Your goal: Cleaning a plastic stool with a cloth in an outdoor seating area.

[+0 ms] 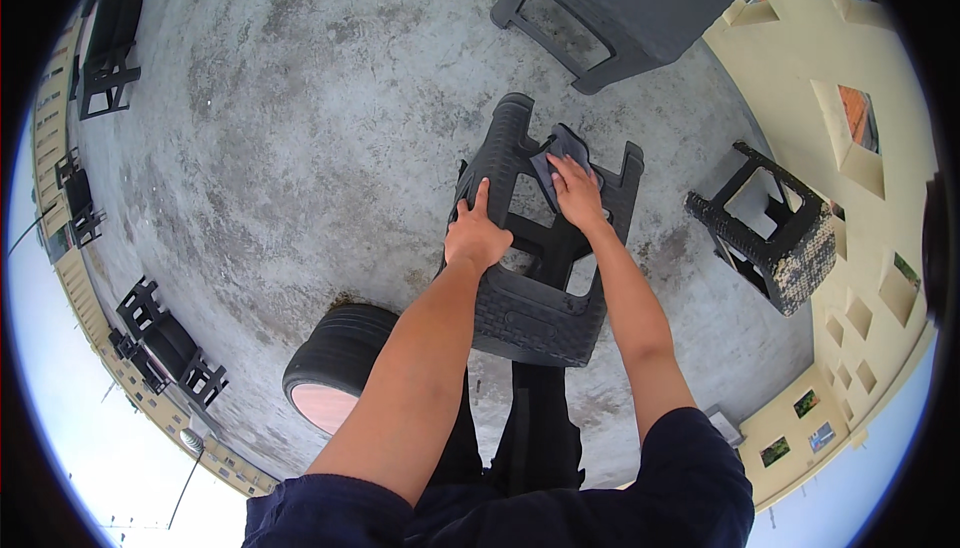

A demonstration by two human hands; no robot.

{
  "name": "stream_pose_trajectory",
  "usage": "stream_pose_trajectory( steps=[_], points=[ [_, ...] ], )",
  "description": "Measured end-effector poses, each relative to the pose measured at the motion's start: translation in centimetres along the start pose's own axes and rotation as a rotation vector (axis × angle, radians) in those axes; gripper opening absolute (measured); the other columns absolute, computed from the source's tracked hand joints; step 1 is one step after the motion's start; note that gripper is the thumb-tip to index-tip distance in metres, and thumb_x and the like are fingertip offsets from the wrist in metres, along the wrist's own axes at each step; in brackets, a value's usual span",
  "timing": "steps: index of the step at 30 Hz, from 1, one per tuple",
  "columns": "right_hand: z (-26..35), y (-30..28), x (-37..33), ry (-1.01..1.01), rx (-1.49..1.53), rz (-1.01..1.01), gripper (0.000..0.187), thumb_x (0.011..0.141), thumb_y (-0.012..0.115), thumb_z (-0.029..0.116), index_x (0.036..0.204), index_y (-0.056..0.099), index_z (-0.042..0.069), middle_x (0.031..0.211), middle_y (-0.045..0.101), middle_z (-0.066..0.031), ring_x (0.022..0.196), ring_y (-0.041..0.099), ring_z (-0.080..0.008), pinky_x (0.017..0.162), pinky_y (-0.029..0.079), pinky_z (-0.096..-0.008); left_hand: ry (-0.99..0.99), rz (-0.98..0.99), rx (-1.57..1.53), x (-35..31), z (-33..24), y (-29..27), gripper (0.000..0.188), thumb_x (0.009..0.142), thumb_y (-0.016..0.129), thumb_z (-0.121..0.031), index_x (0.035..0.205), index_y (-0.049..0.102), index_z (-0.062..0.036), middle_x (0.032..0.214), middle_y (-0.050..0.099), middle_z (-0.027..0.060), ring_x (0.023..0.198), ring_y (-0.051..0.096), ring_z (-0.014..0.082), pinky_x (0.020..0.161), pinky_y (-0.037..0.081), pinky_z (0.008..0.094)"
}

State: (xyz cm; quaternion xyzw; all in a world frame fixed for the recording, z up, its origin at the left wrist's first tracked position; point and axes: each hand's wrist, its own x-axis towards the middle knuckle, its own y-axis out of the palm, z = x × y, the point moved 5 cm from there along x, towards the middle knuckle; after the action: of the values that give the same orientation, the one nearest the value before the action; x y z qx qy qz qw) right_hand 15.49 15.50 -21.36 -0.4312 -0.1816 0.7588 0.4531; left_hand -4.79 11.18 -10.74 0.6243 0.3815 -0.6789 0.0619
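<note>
A dark grey plastic stool (535,323) lies on its side in front of my legs, its open underside and legs facing up and away from me. My left hand (478,236) grips the left side of the stool, its index finger stretched along the ribbed plastic and the thumb pointing inward. With my right hand (577,191) I press a grey cloth (548,170) against the far part of the stool, between its legs. The fingers lie over the cloth, and part of it sticks out to their left.
A tyre-like round seat with a pinkish face (325,406) stands at lower left. Another grey stool (640,8) is at the far side, and a speckled black stool (768,223) lies to the right near a pale yellow wall (800,58). Several black stools and benches (165,338) line the left.
</note>
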Motion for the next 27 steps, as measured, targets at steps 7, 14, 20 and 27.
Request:
stream_pose_trajectory(
  steps=[7,14,20,27],
  points=[
    [10.3,4.3,6.6,-0.138,0.017,0.167,0.035,0.102,0.046,0.027,0.135,0.060,0.026,0.151,0.049,0.0006,0.145,0.037,-0.0198,0.119,0.024,-0.0521,-0.010,0.017,0.026,0.6,0.0,-0.1,0.102,0.074,0.063,-0.022,0.160,0.009,-0.0349,0.160,0.028,0.0201,0.130,0.052,0.0430,0.109,0.045,0.0464],
    [8.8,3.9,6.0,-0.101,-0.008,0.205,0.035,0.102,0.045,0.026,0.134,0.060,0.026,0.151,0.049,0.0014,0.145,0.037,-0.0204,0.118,0.025,-0.0539,-0.015,0.033,0.020,0.4,-0.6,-0.1,0.103,0.075,0.063,-0.023,0.160,0.008,-0.0353,0.160,0.027,0.0209,0.131,0.051,0.0427,0.108,0.046,0.0452],
    [-1.1,-0.5,1.1,0.173,-0.104,-0.072,0.040,0.101,0.046,0.028,0.141,0.052,0.023,0.144,0.055,-0.0080,0.138,0.046,-0.0247,0.116,0.028,-0.0558,-0.018,0.046,0.009,0.2,-0.6,-0.4,0.104,0.075,0.063,-0.023,0.160,0.005,-0.0367,0.161,0.026,0.0204,0.131,0.052,0.0428,0.108,0.046,0.0456],
    [-8.7,-4.0,-2.8,0.374,-0.095,-0.129,0.040,0.100,0.046,0.030,0.140,0.053,0.023,0.146,0.054,-0.0086,0.140,0.044,-0.0258,0.113,0.031,-0.0588,-0.031,0.054,0.040,0.1,-1.2,-0.1,0.103,0.076,0.063,-0.023,0.160,0.004,-0.0371,0.162,0.024,0.0187,0.133,0.050,0.0415,0.109,0.046,0.0459]
  ],
)
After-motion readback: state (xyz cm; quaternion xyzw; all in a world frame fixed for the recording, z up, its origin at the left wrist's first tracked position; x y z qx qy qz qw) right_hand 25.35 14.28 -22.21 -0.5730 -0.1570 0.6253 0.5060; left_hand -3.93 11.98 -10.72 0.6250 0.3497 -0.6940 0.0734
